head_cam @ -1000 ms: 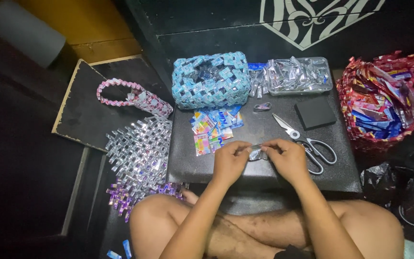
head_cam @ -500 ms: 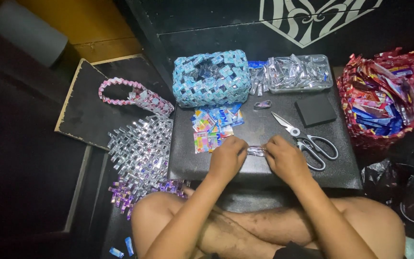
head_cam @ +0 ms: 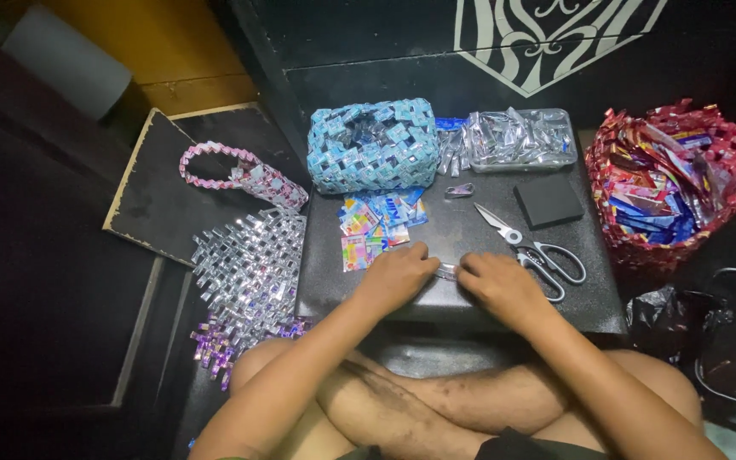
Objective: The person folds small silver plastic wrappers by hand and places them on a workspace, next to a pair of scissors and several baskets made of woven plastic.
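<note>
My left hand (head_cam: 395, 277) and my right hand (head_cam: 499, 287) rest on the near edge of a low dark table (head_cam: 470, 230). Between their fingertips they pinch a small silvery folded wrapper strip (head_cam: 446, 272), pressed flat against the tabletop. Most of the strip is hidden by my fingers. Scissors (head_cam: 531, 251) with grey handles lie open just right of my right hand. A pile of small colourful folded wrappers (head_cam: 374, 225) lies just beyond my left hand.
A blue woven wrapper box (head_cam: 372, 146) and a clear tray of silver strips (head_cam: 517, 139) stand at the table's back. A black square pad (head_cam: 548, 201) lies beside them. A red woven basket (head_cam: 666, 183) of wrappers stands right; a silver woven bag (head_cam: 247, 247) lies left.
Both hands have lowered toward the table's near edge, bringing the strip down onto the tabletop. The camera view shifted slightly; other objects stayed put.
</note>
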